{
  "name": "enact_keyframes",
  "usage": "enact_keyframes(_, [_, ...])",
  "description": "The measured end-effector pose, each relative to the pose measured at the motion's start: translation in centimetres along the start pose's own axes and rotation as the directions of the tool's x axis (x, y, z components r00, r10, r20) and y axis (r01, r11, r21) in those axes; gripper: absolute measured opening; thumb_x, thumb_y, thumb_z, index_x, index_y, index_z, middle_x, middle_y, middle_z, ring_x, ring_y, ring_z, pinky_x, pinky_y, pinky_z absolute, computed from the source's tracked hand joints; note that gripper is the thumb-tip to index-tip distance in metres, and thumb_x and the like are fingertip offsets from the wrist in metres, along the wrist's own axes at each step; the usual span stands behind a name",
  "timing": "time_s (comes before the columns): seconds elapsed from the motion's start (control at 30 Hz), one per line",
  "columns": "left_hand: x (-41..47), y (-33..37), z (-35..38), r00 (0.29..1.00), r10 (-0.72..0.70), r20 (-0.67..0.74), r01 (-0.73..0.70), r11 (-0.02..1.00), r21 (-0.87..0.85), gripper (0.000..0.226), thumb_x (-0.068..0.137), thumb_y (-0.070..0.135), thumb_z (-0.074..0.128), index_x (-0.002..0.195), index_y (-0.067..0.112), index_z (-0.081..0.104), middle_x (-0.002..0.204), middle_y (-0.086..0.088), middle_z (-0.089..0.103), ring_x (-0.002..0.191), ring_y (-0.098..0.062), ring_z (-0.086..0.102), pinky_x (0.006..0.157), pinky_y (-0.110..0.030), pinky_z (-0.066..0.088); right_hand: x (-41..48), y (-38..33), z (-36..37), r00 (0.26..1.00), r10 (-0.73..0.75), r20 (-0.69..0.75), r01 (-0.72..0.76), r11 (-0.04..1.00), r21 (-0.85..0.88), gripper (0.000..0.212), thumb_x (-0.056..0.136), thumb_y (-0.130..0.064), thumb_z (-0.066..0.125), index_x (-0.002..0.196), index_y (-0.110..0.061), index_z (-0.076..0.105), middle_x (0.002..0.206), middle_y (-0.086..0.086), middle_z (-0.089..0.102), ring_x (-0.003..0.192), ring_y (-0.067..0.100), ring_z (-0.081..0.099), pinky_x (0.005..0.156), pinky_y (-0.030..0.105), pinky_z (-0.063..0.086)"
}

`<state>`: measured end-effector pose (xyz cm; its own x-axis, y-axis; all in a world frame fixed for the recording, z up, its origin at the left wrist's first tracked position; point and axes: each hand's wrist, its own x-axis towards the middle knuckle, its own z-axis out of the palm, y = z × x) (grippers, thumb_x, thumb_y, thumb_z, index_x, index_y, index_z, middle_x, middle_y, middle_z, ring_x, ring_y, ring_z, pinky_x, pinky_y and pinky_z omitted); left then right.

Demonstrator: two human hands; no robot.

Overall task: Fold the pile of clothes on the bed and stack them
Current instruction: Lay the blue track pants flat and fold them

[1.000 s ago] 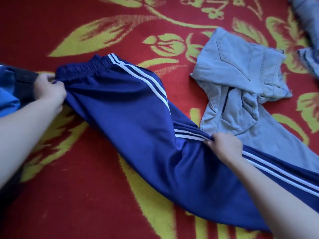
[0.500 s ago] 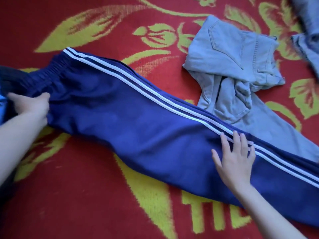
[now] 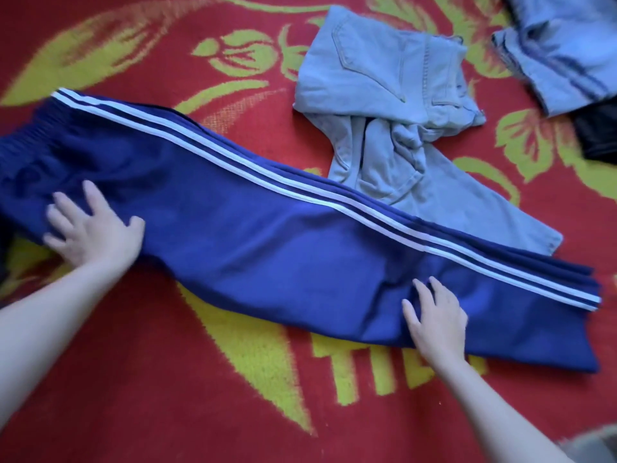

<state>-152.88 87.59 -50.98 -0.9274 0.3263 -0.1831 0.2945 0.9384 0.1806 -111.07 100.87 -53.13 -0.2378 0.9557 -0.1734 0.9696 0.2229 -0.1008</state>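
Blue track pants [image 3: 253,235] with white side stripes lie flat and stretched out across the red bedspread, waistband at the left, leg ends at the right. My left hand [image 3: 90,228] rests flat with spread fingers on the pants near the waistband. My right hand [image 3: 434,322] lies flat on the lower leg part. Light blue jeans [image 3: 394,111] lie crumpled just beyond the pants, their leg running under the pants' far edge.
The red bedspread [image 3: 167,396] with yellow floral pattern fills the view. More light denim clothing [image 3: 561,51] sits at the top right, with a dark garment [image 3: 597,132] beside it. A dark item shows at the far left edge.
Both hands let go of their grips on the pants and now lie flat on them. The pants went from bunched to laid out straight. My right hand slid toward the near edge.
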Motion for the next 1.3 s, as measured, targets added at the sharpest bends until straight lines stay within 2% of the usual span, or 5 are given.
enact_keyframes(0.27, [-9.0, 7.3, 3.0, 0.945, 0.31, 0.107, -0.32, 0.944, 0.083, 0.071, 0.088, 0.031, 0.057, 0.147, 0.012, 0.023, 0.152, -0.022, 0.016, 0.14, -0.034, 0.011, 0.109, -0.052, 0.014, 2.5, 13.8, -3.4, 0.789, 0.58, 0.202, -0.606, 0.789, 0.103, 0.06, 0.093, -0.034, 0.052, 0.145, -0.017, 0.03, 0.15, 0.019, 0.022, 0.135, 0.039, 0.022, 0.107, 0.052, 0.022])
enact_keyframes(0.63, [-16.7, 16.8, 1.3, 0.985, 0.171, 0.013, -0.17, 0.985, -0.028, 0.069, 0.092, 0.034, 0.05, 0.148, 0.012, 0.017, 0.153, -0.02, 0.013, 0.141, -0.033, 0.008, 0.11, -0.051, 0.014, 5.6, 26.9, -4.7, 0.67, 0.662, 0.336, -0.742, 0.608, 0.282, 0.08, 0.081, -0.021, 0.071, 0.142, 0.001, 0.026, 0.14, 0.031, 0.036, 0.128, 0.045, 0.036, 0.106, 0.044, 0.026])
enact_keyframes(0.8, [-19.8, 18.7, -0.4, 0.988, 0.153, -0.023, -0.154, 0.987, -0.035, 0.069, 0.092, 0.036, 0.048, 0.148, 0.012, 0.016, 0.153, -0.02, 0.012, 0.14, -0.033, 0.008, 0.109, -0.05, 0.015, 5.8, 28.4, -6.6, 0.631, 0.624, 0.462, -0.762, 0.384, 0.522, 0.04, 0.077, 0.004, 0.07, 0.111, 0.018, 0.055, 0.097, 0.019, 0.058, 0.089, 0.032, 0.056, 0.074, 0.035, 0.04])
enact_keyframes(1.0, [-23.5, 18.7, -5.9, 0.986, 0.145, -0.077, -0.152, 0.985, -0.087, 0.07, 0.092, 0.036, 0.05, 0.148, 0.011, 0.017, 0.153, -0.02, 0.013, 0.14, -0.034, 0.01, 0.109, -0.05, 0.017, 4.6, 28.0, -13.0, 0.75, 0.554, 0.362, -0.596, 0.327, 0.734, 0.015, 0.078, 0.007, 0.063, 0.093, 0.004, 0.062, 0.062, 0.002, 0.049, 0.054, 0.015, 0.04, 0.032, 0.011, 0.03])
enact_keyframes(1.3, [-28.6, 12.7, -18.5, 0.98, -0.016, -0.199, -0.031, 0.972, -0.233, 0.069, 0.092, 0.037, 0.051, 0.147, 0.008, 0.02, 0.152, -0.022, 0.018, 0.137, -0.037, 0.018, 0.109, -0.046, 0.02, 0.2, 17.7, -24.0, 0.937, 0.322, 0.134, -0.311, 0.598, 0.738, 0.014, 0.078, -0.01, 0.064, 0.071, -0.002, 0.055, 0.078, 0.017, 0.056, 0.072, 0.031, 0.053, 0.06, 0.033, 0.034])
